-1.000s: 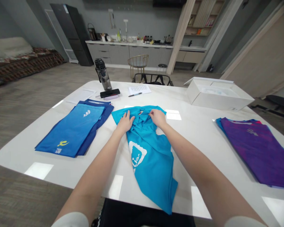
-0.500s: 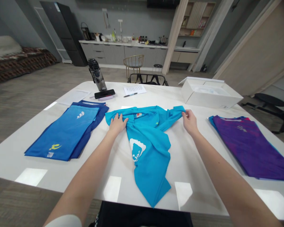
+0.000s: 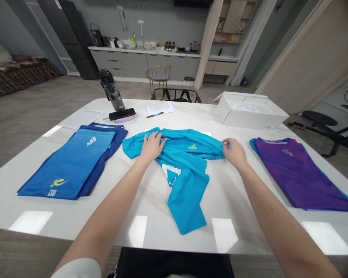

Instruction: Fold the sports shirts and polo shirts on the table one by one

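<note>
Blue shirts folded at nine o'clock, purple shirt at three. Turquoise shirt, centre: shoulders spread, six-o'clock end bunched, unfolded. Left fingers flat atop; right fingers pinching sleeve.

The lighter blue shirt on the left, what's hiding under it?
Darker blue cloth pokes out past the top and right side of the lighter blue shirt. The rest is covered, so I can't tell what else is there.
</note>
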Action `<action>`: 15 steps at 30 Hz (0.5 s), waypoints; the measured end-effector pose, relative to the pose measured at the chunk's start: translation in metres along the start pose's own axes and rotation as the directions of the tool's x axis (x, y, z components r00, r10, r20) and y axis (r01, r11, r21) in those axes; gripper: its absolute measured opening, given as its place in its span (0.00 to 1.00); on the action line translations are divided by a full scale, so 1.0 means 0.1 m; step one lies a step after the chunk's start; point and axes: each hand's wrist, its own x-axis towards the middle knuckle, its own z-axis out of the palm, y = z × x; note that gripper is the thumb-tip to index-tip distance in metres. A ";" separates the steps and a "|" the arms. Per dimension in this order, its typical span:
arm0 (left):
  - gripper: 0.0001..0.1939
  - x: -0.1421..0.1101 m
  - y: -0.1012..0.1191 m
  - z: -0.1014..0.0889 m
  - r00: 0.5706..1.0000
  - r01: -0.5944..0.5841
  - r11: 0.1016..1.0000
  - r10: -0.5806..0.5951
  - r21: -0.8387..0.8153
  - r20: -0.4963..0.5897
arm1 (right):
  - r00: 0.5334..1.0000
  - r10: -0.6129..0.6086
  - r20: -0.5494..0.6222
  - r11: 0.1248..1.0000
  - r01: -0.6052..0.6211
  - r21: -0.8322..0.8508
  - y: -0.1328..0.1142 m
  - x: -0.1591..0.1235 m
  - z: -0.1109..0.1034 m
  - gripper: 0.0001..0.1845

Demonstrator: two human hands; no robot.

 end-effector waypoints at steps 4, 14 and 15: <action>0.38 0.07 0.26 0.02 0.976 -0.049 0.999 0.052 -0.021 0.213 | 0.927 -0.354 0.123 0.915 0.316 0.250 -0.72 0.06 0.47 0.18; 0.46 -0.31 0.47 -0.17 0.965 0.099 0.987 -0.127 0.130 0.231 | 0.945 -0.077 0.318 0.972 0.142 -0.186 -1.13 -0.14 0.50 0.35; 0.44 -0.27 0.46 -0.15 0.981 0.078 0.990 -0.097 0.116 0.166 | 0.947 -0.063 0.316 0.969 0.133 -0.207 -1.13 -0.12 0.48 0.36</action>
